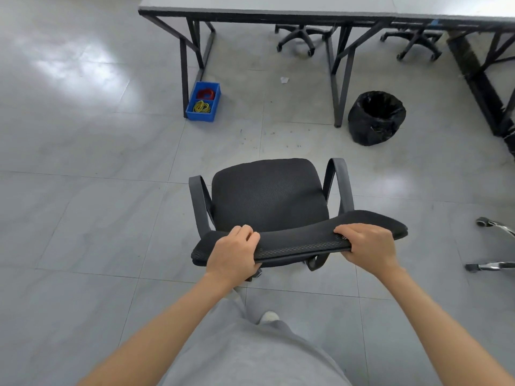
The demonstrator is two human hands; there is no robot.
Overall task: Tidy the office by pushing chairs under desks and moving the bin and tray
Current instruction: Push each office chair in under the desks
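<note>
Chair (269,195) seat facing desk (278,4)

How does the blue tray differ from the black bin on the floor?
The blue tray is a low, rectangular box with two compartments, while the black bin is taller and round with one opening. The tray holds red and yellow coiled items; the bin, lined with a black bag, looks dark inside. The tray sits against the left desk leg, the bin beside the middle one. Both stand upright on the floor.

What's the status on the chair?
Left hand, right hand gripping chair backrest. Chair short of desk. Bin right of path.
</note>
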